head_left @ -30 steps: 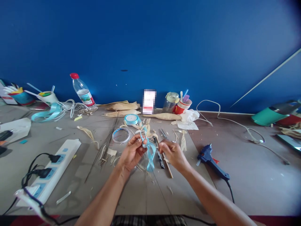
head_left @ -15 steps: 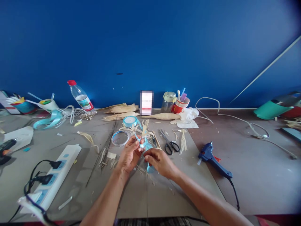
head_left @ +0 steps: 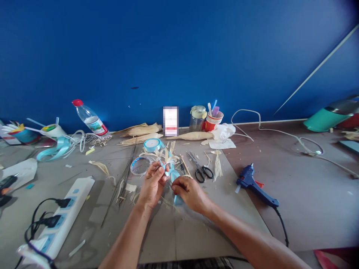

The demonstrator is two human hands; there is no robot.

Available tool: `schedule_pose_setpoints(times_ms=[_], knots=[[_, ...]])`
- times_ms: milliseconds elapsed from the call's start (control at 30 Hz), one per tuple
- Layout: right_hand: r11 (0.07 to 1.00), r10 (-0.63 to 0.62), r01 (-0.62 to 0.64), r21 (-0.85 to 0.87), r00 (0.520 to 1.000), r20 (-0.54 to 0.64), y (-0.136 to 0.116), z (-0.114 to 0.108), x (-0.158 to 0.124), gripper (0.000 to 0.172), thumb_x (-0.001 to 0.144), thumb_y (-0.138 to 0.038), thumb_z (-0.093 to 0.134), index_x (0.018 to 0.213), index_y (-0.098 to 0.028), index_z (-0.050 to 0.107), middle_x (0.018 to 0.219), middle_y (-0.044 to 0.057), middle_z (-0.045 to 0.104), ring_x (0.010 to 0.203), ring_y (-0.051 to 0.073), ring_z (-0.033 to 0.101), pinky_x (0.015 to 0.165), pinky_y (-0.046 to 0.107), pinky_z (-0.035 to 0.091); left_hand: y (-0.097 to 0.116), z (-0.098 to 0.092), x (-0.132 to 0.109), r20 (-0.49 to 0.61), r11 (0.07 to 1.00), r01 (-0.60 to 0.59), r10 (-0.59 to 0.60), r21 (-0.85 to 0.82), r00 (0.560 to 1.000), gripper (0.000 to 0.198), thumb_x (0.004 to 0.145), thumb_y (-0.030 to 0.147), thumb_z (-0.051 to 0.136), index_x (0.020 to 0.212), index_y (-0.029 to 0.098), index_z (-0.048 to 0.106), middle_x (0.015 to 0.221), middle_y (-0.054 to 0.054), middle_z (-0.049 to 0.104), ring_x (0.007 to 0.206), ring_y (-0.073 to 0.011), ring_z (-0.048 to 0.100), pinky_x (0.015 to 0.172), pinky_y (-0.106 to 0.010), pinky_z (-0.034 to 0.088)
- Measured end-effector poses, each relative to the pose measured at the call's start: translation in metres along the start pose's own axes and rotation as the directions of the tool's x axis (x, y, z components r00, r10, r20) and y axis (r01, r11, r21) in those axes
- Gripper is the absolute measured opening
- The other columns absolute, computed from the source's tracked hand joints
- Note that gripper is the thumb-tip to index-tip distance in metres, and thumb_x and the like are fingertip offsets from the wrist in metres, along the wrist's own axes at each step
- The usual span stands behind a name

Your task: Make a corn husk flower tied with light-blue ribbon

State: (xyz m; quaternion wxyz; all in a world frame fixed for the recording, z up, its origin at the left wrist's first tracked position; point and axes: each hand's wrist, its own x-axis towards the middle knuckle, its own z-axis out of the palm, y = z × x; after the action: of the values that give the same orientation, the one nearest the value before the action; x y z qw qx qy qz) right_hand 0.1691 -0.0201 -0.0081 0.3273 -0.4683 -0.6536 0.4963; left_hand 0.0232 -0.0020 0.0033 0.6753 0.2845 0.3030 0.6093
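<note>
Light blue ribbon [head_left: 175,175] runs between my two hands above the table. My left hand [head_left: 153,183] is closed in a pinch on the ribbon, at the base of a small tuft of pale dried husk [head_left: 166,156]. Fingers curled, my right hand [head_left: 188,191] grips a lower part of the same ribbon, and a blue end hangs beneath it. Behind the left hand lie a roll of blue ribbon [head_left: 152,144] and a clear tape-like ring [head_left: 138,170]. Scissors with black handles [head_left: 203,173] rest beyond the right hand.
A blue glue gun [head_left: 256,185] lies at right, its cord trailing forward. At left is a white power strip [head_left: 66,213] with plugs. Along the wall stand a tilted bottle [head_left: 94,121], a jar [head_left: 196,118] and red paper cups [head_left: 211,122]. Dried husks [head_left: 143,130] and thin wires [head_left: 123,175] are scattered about.
The view has turned slightly, so the back of the table sits further left. Both hands keep their hold on the ribbon, with barely any shift between them.
</note>
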Motion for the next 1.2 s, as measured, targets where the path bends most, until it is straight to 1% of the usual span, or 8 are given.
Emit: schedule_pose_setpoints(times_ms=[200, 367, 467, 533, 700, 867, 1033, 1200], knots=[[1.0, 0.007, -0.007, 0.02, 1.0, 0.022, -0.002, -0.003, 0.0, 0.015, 0.078, -0.023, 0.048, 0.068, -0.016, 0.057, 0.062, -0.002, 0.055, 0.057, 0.009, 0.045, 0.055, 0.021, 0.034, 0.003, 0.002, -0.001, -0.06, 0.999, 0.025, -0.024, 0.02, 0.998, 0.015, 0.065, 0.022, 0.074, 0.077, 0.017, 0.066, 0.075, -0.001, 0.061, 0.054, -0.003, 0.045, 0.056, -0.018, 0.04], [1.0, -0.006, 0.006, 0.001, 0.999, 0.048, -0.001, -0.004, 0.0, 0.015, 0.079, -0.024, 0.049, 0.07, -0.016, 0.058, 0.064, -0.002, 0.055, 0.058, 0.009, 0.045, 0.055, 0.022, 0.035, 0.002, -0.001, 0.001, -0.043, 0.998, 0.053, -0.054, -0.023, 0.998, 0.01, 0.068, 0.02, 0.072, 0.075, 0.018, 0.065, 0.075, 0.0, 0.06, 0.052, -0.0023, 0.043, 0.058, -0.019, 0.041], [0.999, -0.027, 0.03, -0.042, 0.997, 0.068, -0.003, -0.007, 0.0, 0.017, 0.081, -0.028, 0.05, 0.076, -0.016, 0.061, 0.066, -0.001, 0.056, 0.058, 0.01, 0.046, 0.054, 0.021, 0.035, 0.0, -0.003, 0.001, -0.027, 0.995, 0.076, -0.078, -0.067, 0.997, 0.007, 0.072, 0.019, 0.069, 0.076, 0.018, 0.063, 0.074, 0.001, 0.059, 0.051, -0.0021, 0.043, 0.059, -0.02, 0.041], [0.996, -0.045, 0.047, -0.078, 0.999, 0.031, -0.005, -0.01, -0.001, 0.017, 0.081, -0.029, 0.051, 0.081, -0.016, 0.062, 0.069, 0.0, 0.058, 0.06, 0.01, 0.048, 0.055, 0.021, 0.036, 0.001, -0.003, 0.001, -0.032, 0.992, 0.094, -0.097, -0.085, 0.995, 0.008, 0.072, 0.018, 0.068, 0.076, 0.018, 0.062, 0.074, 0.001, 0.059, 0.05, -0.002, 0.042, 0.059, -0.02, 0.042], [0.985, -0.138, 0.122, -0.121, 0.982, -0.128, -0.017, -0.023, -0.002, 0.017, 0.082, -0.025, 0.05, 0.086, -0.017, 0.065, 0.078, 0.002, 0.06, 0.068, 0.012, 0.053, 0.063, 0.023, 0.04, 0.002, -0.001, -0.001, -0.028, 0.992, 0.107, -0.109, -0.063, 0.994, 0.011, 0.069, 0.018, 0.07, 0.075, 0.016, 0.061, 0.072, 0.001, 0.059, 0.052, -0.003, 0.043, 0.062, -0.021, 0.043], [0.978, -0.203, 0.192, -0.084, 0.964, -0.172, -0.037, -0.03, 0.0, 0.018, 0.082, -0.023, 0.05, 0.087, -0.02, 0.066, 0.081, 0.003, 0.062, 0.074, 0.014, 0.056, 0.069, 0.026, 0.044, -0.002, -0.003, 0.0, -0.019, 0.995, 0.079, -0.08, -0.06, 0.997, 0.009, 0.071, 0.02, 0.069, 0.076, 0.017, 0.062, 0.07, 0.001, 0.06, 0.06, -0.0063, 0.051, 0.065, -0.023, 0.044], [0.967, -0.253, 0.243, -0.076, 0.952, -0.175, -0.051, -0.018, 0.013, 0.02, 0.08, -0.019, 0.05, 0.089, -0.021, 0.068, 0.087, 0.004, 0.065, 0.082, 0.015, 0.059, 0.076, 0.028, 0.044, -0.006, -0.004, 0.001, -0.027, 0.999, 0.036, -0.037, -0.032, 0.999, 0.008, 0.07, 0.02, 0.069, 0.077, 0.017, 0.064, 0.069, 0.001, 0.06, 0.063, -0.0074, 0.052, 0.063, -0.021, 0.041], [0.991, -0.134, 0.125, -0.05, 0.951, -0.278, -0.052, 0.002, 0.03, 0.012, 0.075, -0.021, 0.055, 0.078, -0.018, 0.067, 0.084, 0.003, 0.066, 0.077, 0.015, 0.059, 0.07, 0.027, 0.045, -0.005, -0.001, -0.001, -0.039, 1.0, 0.005, -0.004, 0.031, 0.999, 0.009, 0.069, 0.021, 0.071, 0.074, 0.017, 0.065, 0.072, 0.002, 0.059, 0.064, -0.0068, 0.049, 0.062, -0.02, 0.038]])
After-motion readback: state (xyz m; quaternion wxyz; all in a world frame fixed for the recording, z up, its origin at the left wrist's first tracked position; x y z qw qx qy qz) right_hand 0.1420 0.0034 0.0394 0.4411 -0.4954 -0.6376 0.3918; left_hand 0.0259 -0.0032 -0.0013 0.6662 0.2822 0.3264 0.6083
